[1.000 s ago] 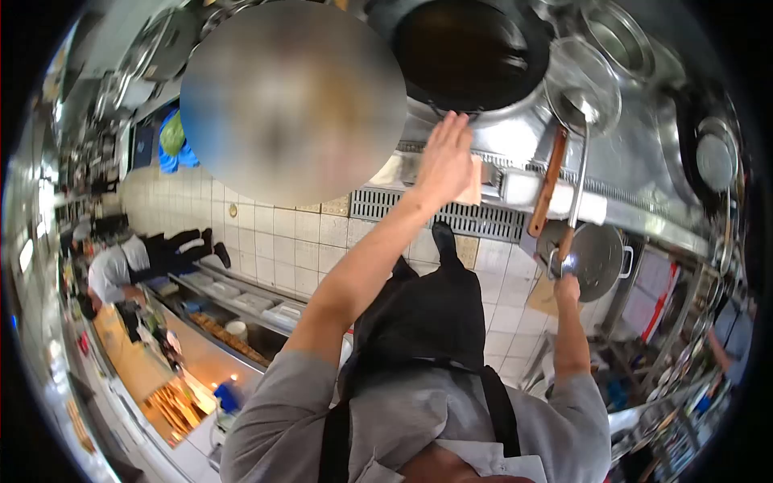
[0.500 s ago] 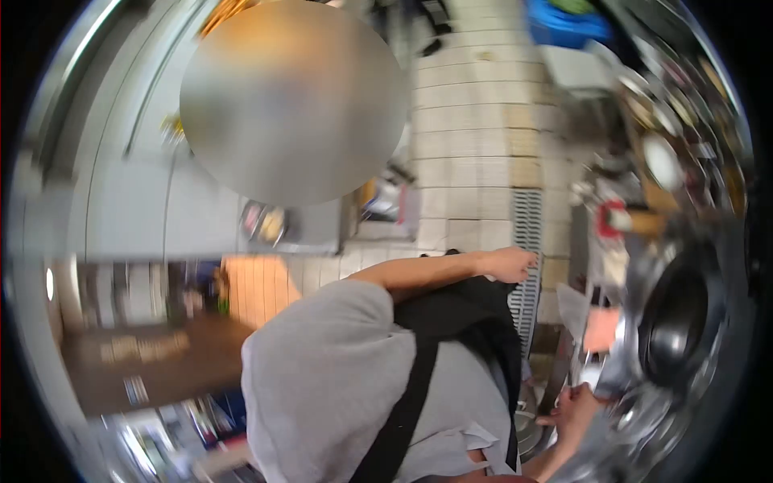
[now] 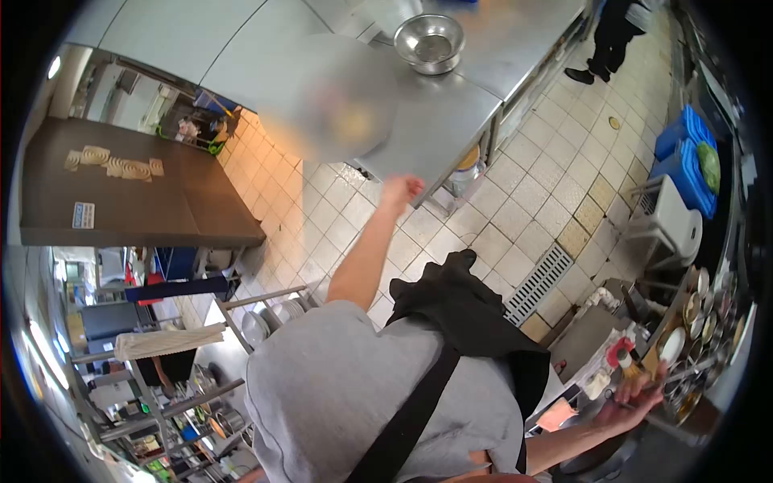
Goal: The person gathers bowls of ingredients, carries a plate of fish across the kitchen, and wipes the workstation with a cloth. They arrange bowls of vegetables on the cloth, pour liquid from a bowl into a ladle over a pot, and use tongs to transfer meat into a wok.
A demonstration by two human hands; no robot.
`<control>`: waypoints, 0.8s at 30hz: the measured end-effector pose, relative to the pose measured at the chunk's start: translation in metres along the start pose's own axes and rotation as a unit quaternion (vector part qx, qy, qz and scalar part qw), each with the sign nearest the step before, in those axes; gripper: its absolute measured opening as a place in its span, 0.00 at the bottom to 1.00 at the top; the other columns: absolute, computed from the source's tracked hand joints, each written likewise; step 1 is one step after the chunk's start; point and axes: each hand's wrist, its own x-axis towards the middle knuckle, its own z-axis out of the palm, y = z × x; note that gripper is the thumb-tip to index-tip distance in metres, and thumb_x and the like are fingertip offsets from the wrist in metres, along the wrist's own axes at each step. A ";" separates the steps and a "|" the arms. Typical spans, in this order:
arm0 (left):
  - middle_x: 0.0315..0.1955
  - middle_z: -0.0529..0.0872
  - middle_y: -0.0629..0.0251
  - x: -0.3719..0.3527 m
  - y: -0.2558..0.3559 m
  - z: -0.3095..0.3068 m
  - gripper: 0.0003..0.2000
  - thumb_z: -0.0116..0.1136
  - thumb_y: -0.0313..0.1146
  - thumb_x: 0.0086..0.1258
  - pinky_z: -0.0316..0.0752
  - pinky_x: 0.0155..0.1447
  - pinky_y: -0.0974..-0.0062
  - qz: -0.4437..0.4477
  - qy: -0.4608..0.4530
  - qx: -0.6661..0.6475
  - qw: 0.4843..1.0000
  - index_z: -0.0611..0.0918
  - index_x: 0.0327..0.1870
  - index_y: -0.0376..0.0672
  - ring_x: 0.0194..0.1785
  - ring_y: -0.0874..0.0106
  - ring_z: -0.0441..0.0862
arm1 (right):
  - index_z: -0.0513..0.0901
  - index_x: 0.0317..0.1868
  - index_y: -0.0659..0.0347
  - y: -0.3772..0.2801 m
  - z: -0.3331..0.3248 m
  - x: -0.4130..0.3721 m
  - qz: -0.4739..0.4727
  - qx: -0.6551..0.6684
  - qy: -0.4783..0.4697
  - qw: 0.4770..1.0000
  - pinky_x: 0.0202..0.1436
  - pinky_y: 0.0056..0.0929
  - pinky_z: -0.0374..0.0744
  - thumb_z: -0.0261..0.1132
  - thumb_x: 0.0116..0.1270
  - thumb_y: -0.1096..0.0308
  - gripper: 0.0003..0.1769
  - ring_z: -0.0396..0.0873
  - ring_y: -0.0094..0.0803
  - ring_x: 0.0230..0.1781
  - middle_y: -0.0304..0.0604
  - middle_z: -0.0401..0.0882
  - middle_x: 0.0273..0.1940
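My left hand [image 3: 402,193] is stretched out ahead over the floor, near the corner of the steel table [image 3: 439,133]. Its fingers are curled and nothing shows in them. My right hand [image 3: 634,402] is low at the right, over the cluttered cooking counter. Its fingers look apart, with no held thing plainly visible. Close beyond its fingers lies a wooden-handled brush [image 3: 631,364] with a red part beside it. Metal ladles and bowls [image 3: 688,394] crowd the counter to the right of this hand. A dark wok [image 3: 600,459] is partly hidden below my right forearm.
A steel bowl [image 3: 429,44] stands on the table. Blue bins [image 3: 684,157] and a white stool [image 3: 672,221] stand at the right. A floor drain grate [image 3: 539,283] runs ahead. Another person's legs [image 3: 612,40] are at the far right. A rack with plates [image 3: 278,318] stands at left.
My view has swung round, bringing the steel bowl and plate rack into sight. My left hand now reaches towards the table. My right hand has moved from beside the wok to the brush and ladles.
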 end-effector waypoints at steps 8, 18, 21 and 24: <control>0.33 0.83 0.61 0.094 0.115 -0.145 0.13 0.57 0.39 0.75 0.76 0.35 0.74 0.134 0.290 -0.094 0.943 0.78 0.47 0.37 0.30 0.71 0.79 | 0.81 0.61 0.54 0.091 0.041 0.029 0.265 -0.310 0.019 0.913 0.18 0.15 0.54 0.45 0.78 0.27 0.40 0.58 0.14 0.15 0.29 0.71 0.25; 0.34 0.86 0.59 0.129 0.109 -0.104 0.11 0.63 0.32 0.75 0.80 0.33 0.72 0.075 0.135 -0.035 0.987 0.73 0.48 0.41 0.31 0.71 0.84 | 0.79 0.41 0.67 0.165 0.079 0.047 0.099 -0.599 -0.217 0.765 0.30 0.29 0.65 0.63 0.79 0.52 0.22 0.63 0.23 0.27 0.33 0.67 0.26; 0.33 0.86 0.58 0.132 0.114 -0.104 0.10 0.63 0.31 0.75 0.80 0.33 0.73 0.089 0.090 -0.003 0.992 0.73 0.46 0.40 0.30 0.70 0.85 | 0.79 0.41 0.67 0.166 0.099 0.037 0.130 -0.568 -0.238 0.777 0.27 0.28 0.64 0.62 0.80 0.53 0.21 0.62 0.22 0.25 0.32 0.67 0.25; 0.34 0.87 0.57 0.134 0.125 -0.101 0.11 0.62 0.33 0.77 0.81 0.35 0.72 0.062 0.060 0.043 0.995 0.74 0.48 0.38 0.32 0.69 0.85 | 0.79 0.41 0.66 0.160 0.127 0.021 0.185 -0.552 -0.223 0.782 0.26 0.27 0.65 0.62 0.80 0.56 0.19 0.62 0.20 0.22 0.31 0.67 0.25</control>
